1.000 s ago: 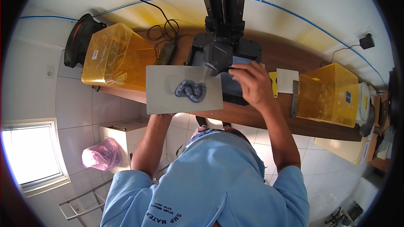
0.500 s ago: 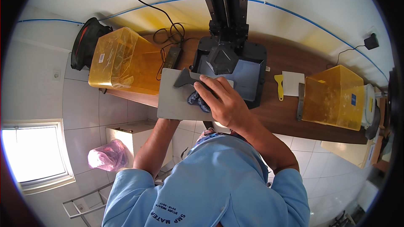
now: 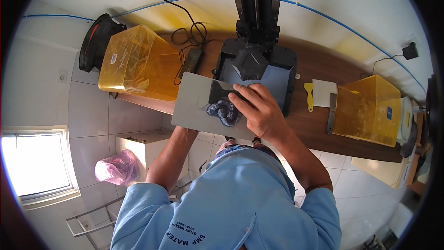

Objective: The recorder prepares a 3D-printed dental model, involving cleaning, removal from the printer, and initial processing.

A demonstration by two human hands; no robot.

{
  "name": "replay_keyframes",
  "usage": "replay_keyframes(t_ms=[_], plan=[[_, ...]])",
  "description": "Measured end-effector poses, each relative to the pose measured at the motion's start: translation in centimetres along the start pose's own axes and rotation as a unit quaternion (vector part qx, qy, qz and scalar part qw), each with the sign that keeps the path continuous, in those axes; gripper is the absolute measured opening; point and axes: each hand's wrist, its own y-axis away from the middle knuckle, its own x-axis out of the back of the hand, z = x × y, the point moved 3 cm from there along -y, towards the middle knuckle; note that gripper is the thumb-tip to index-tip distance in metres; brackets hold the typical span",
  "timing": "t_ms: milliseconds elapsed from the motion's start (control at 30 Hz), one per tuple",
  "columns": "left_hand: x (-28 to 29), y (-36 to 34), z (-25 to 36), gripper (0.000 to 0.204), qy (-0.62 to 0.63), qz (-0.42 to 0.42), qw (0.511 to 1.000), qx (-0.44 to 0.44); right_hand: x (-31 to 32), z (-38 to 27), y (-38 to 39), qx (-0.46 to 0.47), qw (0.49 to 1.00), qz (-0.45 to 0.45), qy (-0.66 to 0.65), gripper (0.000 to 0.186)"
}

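In front of my chest is a flat grey plate [image 3: 192, 99], tilted and held over the table's front edge. My left hand [image 3: 187, 133] carries it from below; its fingers are hidden behind the plate. On the plate's surface sits a dark blue-grey coiled, textured piece [image 3: 226, 112]. My right hand [image 3: 263, 111] is closed round a black scraper [image 3: 221, 90], whose wide blade lies against the plate just beyond the coiled piece. Behind stands a black resin 3D printer [image 3: 257, 18] with a tall column and a vat [image 3: 276, 85] below its angled head.
Left of the printer are a transparent orange cover [image 3: 134, 65] and a black power adapter [image 3: 192, 61] with cables. To the right lie a yellow scraper [image 3: 309, 96], a white square [image 3: 324, 91], a dark flat blade [image 3: 331, 113] and another orange box [image 3: 367, 111].
The scraper has shifted right across the plate and turned, its blade now beside the coiled piece. More of that piece shows. My right hand has moved slightly right with the scraper.
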Motion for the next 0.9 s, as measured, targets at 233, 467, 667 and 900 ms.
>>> replay_keyframes(t_ms=[233, 467, 667, 900], plan=[[2.4, -1.1, -0.6, 0.041, 0.008, -0.004, 1.0, 0.004, 0.9, 1.6, 1.5, -0.047, 0.999, -0.01, 0.014, 0.047], [3.2, -2.2, -1.1, 0.043, 0.015, -0.052, 0.999, -0.002, 1.7, 3.1, 3.3, -0.078, 0.996, -0.018, 0.037, 0.045], [0.8, -1.8, 1.7, 0.043, -0.007, -0.091, 0.994, -0.054, 2.4, 5.5, 5.1, -0.104, 0.992, -0.035, 0.063, 0.047], [1.5, -2.5, 0.4, 0.046, 0.021, -0.103, 0.993, -0.047, 0.6, 4.3, 2.2, -0.095, 0.995, 0.036, 0.005, 0.047]])
